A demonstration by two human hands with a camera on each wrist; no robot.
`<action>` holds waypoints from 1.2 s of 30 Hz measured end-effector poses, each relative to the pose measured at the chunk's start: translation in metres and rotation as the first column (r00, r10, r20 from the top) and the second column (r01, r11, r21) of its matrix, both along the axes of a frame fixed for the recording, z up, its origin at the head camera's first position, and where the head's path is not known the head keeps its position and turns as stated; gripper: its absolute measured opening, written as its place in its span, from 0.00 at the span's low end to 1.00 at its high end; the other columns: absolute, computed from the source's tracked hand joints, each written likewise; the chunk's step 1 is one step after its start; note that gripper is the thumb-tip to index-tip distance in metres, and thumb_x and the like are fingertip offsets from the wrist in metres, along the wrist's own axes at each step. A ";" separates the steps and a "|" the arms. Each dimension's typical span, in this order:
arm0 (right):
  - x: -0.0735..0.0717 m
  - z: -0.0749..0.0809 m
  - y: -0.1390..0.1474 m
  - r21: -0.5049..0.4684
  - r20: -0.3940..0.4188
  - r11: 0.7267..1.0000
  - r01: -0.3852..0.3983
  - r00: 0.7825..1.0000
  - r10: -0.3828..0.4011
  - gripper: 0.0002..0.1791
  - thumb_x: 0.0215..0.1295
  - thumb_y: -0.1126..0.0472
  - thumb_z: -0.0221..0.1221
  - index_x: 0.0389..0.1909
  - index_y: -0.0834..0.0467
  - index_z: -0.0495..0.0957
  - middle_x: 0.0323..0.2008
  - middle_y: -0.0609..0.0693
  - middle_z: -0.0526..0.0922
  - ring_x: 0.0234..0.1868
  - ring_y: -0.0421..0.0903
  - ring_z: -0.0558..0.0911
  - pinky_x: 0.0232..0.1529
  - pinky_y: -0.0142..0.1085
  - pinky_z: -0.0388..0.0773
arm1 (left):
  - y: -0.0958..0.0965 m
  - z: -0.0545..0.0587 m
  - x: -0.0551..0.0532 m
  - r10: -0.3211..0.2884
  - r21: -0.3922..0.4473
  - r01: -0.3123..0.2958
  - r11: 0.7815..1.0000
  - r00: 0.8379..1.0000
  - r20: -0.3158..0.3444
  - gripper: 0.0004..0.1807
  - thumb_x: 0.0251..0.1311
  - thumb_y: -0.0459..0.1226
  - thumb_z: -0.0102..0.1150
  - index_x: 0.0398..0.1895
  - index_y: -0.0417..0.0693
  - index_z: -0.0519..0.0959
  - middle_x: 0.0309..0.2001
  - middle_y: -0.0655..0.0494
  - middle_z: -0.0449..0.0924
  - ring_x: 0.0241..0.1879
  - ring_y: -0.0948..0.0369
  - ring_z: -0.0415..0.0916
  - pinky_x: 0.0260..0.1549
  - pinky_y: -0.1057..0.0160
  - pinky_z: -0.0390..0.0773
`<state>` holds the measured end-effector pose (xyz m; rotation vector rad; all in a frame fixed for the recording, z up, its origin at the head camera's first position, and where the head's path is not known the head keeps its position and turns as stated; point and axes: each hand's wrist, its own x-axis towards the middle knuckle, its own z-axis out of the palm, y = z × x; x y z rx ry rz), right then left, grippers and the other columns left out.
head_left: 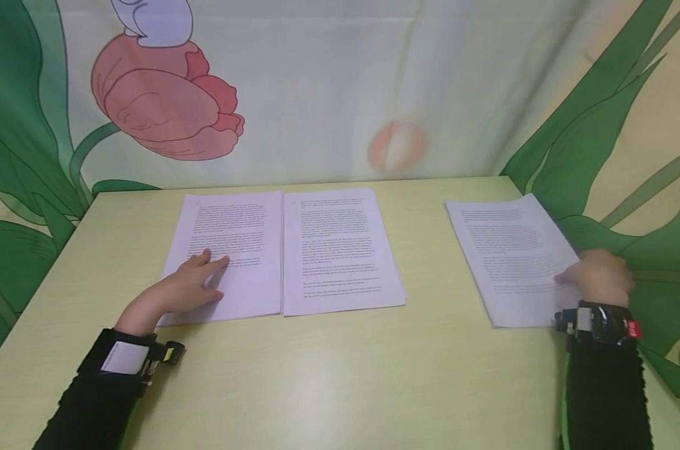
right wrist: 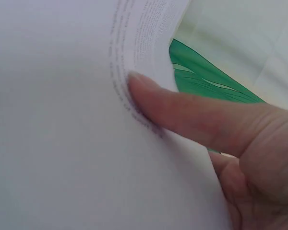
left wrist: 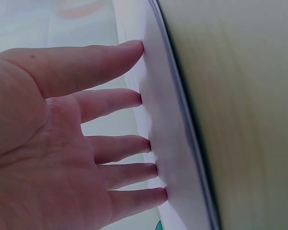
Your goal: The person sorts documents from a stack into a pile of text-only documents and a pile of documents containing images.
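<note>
1. Pinched the right stack of paper (head_left: 497, 244) by its right side with the right hand (head_left: 603, 278), thumb (right wrist: 182, 112) pressed on the printed face and other fingers tucked behind. Judged this grip on the pages to be the step in hand. Could not tell the number of sheets caught.
2. Spread the left hand (head_left: 189, 289) over the lower half of the left stack of paper (head_left: 239, 219), fingers straight and apart, grasping nothing, with fingertips (left wrist: 161, 194) touching the page. Seemed to be steadying it.
3. Found the right stack by the right edge of the table (head_left: 340, 375), well apart from the others. Saw the left stack and the middle stack of paper (head_left: 340, 250) side by side, touching or nearly so.
4. Judged the next move to call for an even, gentle pinch, to avoid creasing or fanning loose sheets.
5. Noted thin, smooth white paper, printed in small dark lines, bent into a soft curve under the right thumb; flat rectangles elsewhere.
6. Noted a pale, faintly shiny, wood-grained tabletop, a softly creased cloth (head_left: 317, 94) behind, printed with green leaves and a reddish flower, and black sleeves (head_left: 604, 387).
</note>
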<state>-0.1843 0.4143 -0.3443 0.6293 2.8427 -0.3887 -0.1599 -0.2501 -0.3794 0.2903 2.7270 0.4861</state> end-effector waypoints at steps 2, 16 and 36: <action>-0.001 0.000 0.002 0.014 -0.013 1.000 0.003 1.000 -0.003 0.34 0.54 0.53 0.63 0.52 0.76 0.68 0.44 0.77 0.71 0.40 0.69 0.71 0.28 0.49 0.69 | 0.000 0.000 0.000 -0.001 -0.001 0.001 1.000 1.000 -0.002 0.39 0.59 0.40 0.60 0.71 0.38 0.56 0.70 0.22 0.38 0.67 0.26 0.38 0.61 0.29 0.47; -0.003 0.006 0.004 0.060 -0.049 0.998 -0.008 0.999 0.011 0.27 0.59 0.55 0.59 0.54 0.70 0.72 0.53 0.77 0.69 0.47 0.75 0.67 0.33 0.51 0.68 | 0.001 0.000 0.001 0.000 -0.004 0.000 1.000 1.000 -0.009 0.39 0.59 0.39 0.59 0.71 0.38 0.55 0.70 0.22 0.38 0.67 0.26 0.38 0.61 0.29 0.48; -0.006 0.002 -0.003 -0.001 -0.281 0.995 0.099 0.955 -0.095 0.17 0.65 0.62 0.53 0.47 0.70 0.77 0.54 0.74 0.70 0.55 0.77 0.61 0.51 0.60 0.57 | 0.001 -0.002 0.001 -0.005 0.000 0.005 1.000 1.000 -0.006 0.40 0.59 0.40 0.59 0.72 0.38 0.55 0.70 0.22 0.38 0.67 0.26 0.38 0.61 0.28 0.47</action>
